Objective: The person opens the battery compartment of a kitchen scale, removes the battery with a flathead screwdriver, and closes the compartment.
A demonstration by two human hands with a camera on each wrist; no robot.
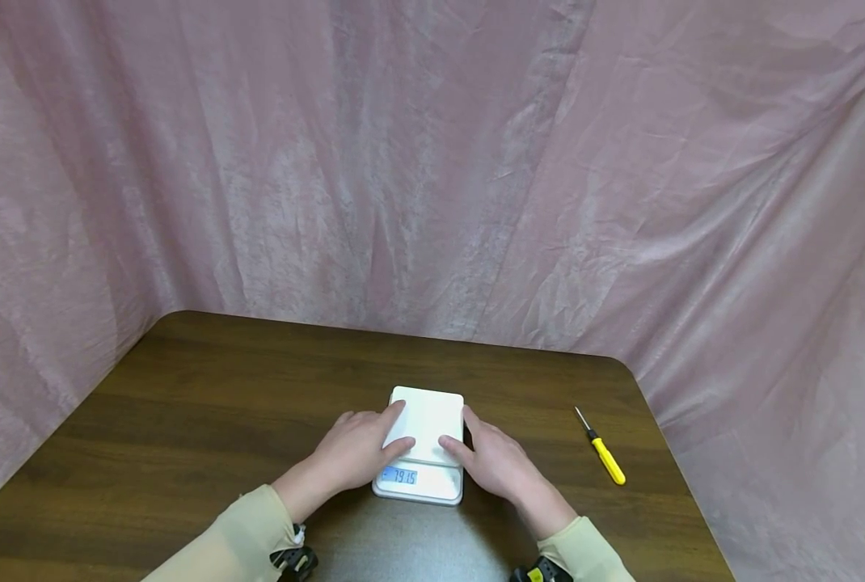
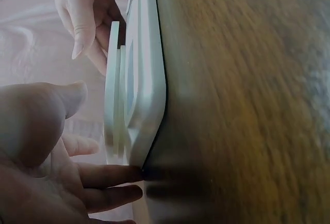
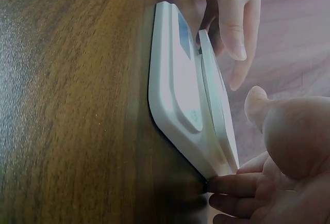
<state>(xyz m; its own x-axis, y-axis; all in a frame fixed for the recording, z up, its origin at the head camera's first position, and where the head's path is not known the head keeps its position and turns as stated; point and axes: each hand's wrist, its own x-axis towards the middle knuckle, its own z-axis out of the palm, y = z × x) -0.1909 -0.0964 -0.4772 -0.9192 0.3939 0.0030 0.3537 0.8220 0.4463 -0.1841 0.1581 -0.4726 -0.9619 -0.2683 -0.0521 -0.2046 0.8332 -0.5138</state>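
Observation:
A white digital kitchen scale point(image 1: 427, 424) lies flat on the table, its square plate raised above the base. Its lit display point(image 1: 399, 476) on the near left seems to read 791.5. My left hand point(image 1: 360, 449) is at the scale's left side; in the left wrist view, straight fingers point(image 2: 105, 175) touch the side edge and the thumb stands off the plate. On the opposite side is my right hand point(image 1: 498, 459). Its extended fingers point(image 3: 237, 184) meet the scale's edge in the right wrist view, with the thumb point(image 3: 256, 102) apart from the plate.
A screwdriver point(image 1: 601, 449) with a yellow handle lies on the table to the right, its shaft pointing away. The brown wooden table point(image 1: 207, 420) has rounded far corners. Pink curtains point(image 1: 432, 162) hang behind it and at both sides.

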